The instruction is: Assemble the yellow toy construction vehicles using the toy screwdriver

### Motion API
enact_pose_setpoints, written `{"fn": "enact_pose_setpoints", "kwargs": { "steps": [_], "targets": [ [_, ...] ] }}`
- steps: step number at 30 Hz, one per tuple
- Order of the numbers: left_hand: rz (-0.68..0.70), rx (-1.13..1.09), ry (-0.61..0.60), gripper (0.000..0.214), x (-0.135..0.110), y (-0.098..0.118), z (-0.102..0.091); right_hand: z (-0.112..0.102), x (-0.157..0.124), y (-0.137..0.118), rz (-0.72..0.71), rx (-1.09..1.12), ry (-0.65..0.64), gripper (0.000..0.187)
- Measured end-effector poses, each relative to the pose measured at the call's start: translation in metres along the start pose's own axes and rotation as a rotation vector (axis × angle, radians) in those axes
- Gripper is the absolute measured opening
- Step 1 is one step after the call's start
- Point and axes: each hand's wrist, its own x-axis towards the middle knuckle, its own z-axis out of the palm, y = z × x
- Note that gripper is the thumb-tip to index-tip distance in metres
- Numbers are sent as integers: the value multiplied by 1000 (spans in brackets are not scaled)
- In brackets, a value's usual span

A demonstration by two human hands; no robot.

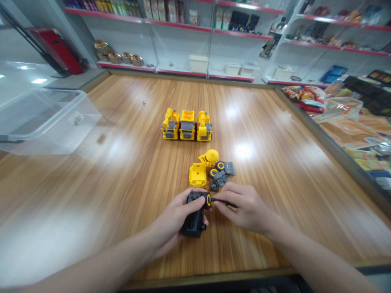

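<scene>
My left hand point(180, 213) is closed around a black toy truck chassis point(192, 224), its thumb on a black wheel with a yellow hub point(207, 200) at the chassis' far right corner. In my right hand point(241, 205) is a thin black screwdriver point(227, 202), pinched between the fingers, its tip at the wheel's hub. Just beyond my hands lie loose toy parts: a yellow cab shell point(198, 176), a yellow mixer drum point(210, 156), two wheels point(220, 165) and several grey pieces point(221, 178).
Three yellow toy trucks point(187, 126) stand side by side farther back on the wooden table point(137, 195). A clear plastic bin point(73, 126) sits at the left. Small screws point(143, 103) lie toward the back left. Packaged goods point(345, 122) line the right side, shelves point(180, 28) the back.
</scene>
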Motion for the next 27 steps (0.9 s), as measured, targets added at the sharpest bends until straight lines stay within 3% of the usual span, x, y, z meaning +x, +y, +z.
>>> {"fn": "enact_pose_setpoints", "kwargs": {
  "steps": [11, 22, 27],
  "targets": [
    [48, 7, 84, 31, 10, -13, 3, 13, -4, -2, 91, 22, 31, 11],
    [107, 64, 33, 29, 17, -19, -3, 17, -10, 1, 99, -13, 28, 14],
    [135, 85, 5, 28, 17, -22, -6, 14, -4, -5, 43, -158, -24, 18]
  ]
}}
